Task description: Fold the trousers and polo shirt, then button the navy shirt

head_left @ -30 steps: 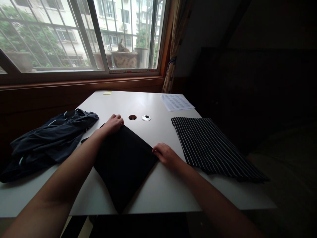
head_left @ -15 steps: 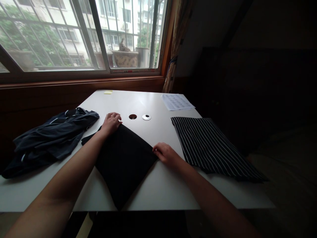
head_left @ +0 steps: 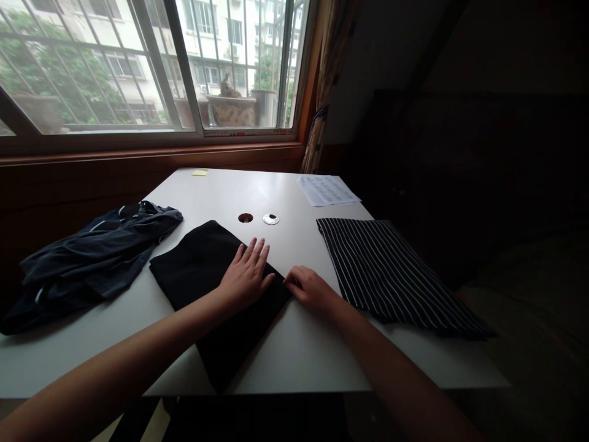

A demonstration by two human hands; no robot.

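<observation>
Lying spread, left hand point(head_left: 247, 274) has moved rightward on black cloth point(head_left: 197, 258); right hand point(head_left: 311, 290) pinches its corner.

Rests the left hand point(head_left: 246, 275) with spread fingers on the black cloth point(head_left: 193, 258) and pinches its right corner with the right hand point(head_left: 313, 291), between dark clothing point(head_left: 101, 252) and a striped cloth point(head_left: 391, 270) on the white table point(head_left: 294, 356), with papers point(head_left: 327, 190) and a barred window point(head_left: 115, 73) beyond.

Apparently a home: barred window point(head_left: 156, 67), tied curtain point(head_left: 317, 135), clothes point(head_left: 196, 258) on a white table point(head_left: 294, 362).
</observation>
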